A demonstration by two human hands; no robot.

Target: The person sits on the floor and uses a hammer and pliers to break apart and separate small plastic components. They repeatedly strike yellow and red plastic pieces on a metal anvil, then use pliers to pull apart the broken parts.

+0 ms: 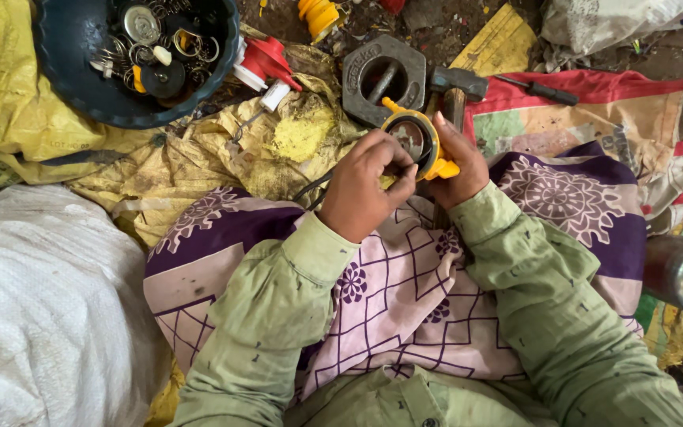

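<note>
Over your lap, your right hand [458,162] clasps the yellow plastic ring fitting [419,142] by its rim while your left hand [365,186] pinches at its centre. It looks light and rigid, its metal insert likely slick; the rim offers the surest hold. Far left, a dark round bowl [69,75] holds metal rings, discs and small caps. A hammer [456,83] lies just beyond.
</note>
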